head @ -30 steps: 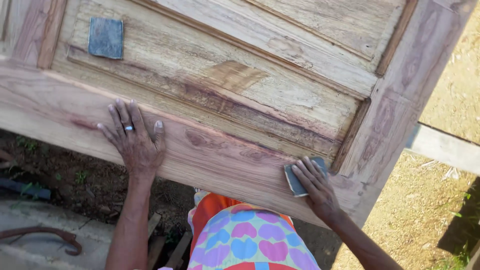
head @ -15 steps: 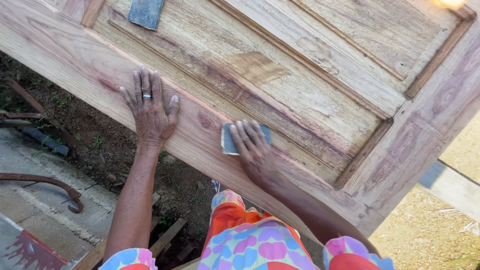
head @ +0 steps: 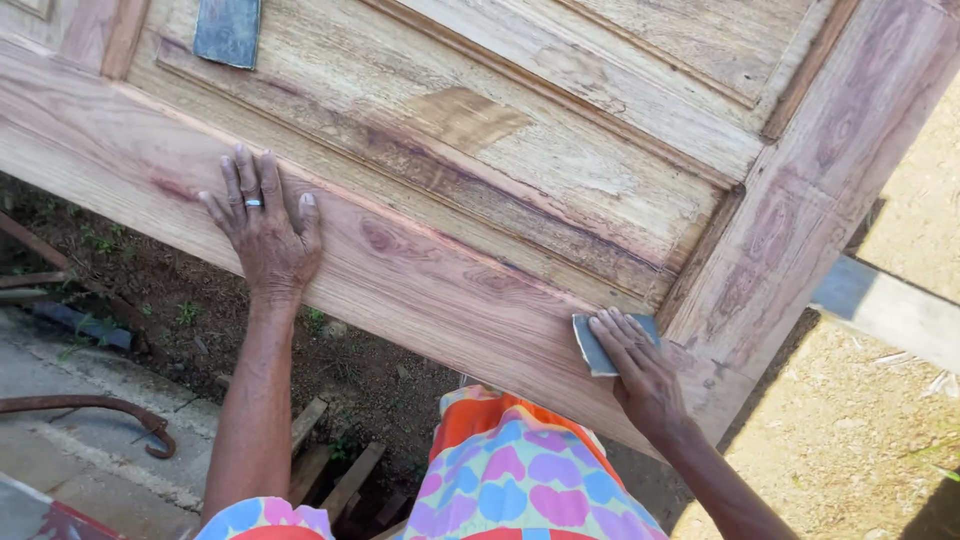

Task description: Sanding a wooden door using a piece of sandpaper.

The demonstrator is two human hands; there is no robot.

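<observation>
Right fingers: pressed together, flat on a grey sanding sheet (head: 594, 344) that shows only at their left side.
Right hand (head: 640, 375): near the wooden door's (head: 480, 290) lower right corner, where the bottom rail meets the side stile.
Left fingers: spread apart, flat on bare wood, a ring on one finger.
Left hand (head: 265, 235): on the bottom rail, well apart from the sheet.
Second sheet (head: 228, 30): lying on the panel at the upper left, untouched.
Below the door: dirt, wood scraps, a curved metal bar (head: 95, 410).
</observation>
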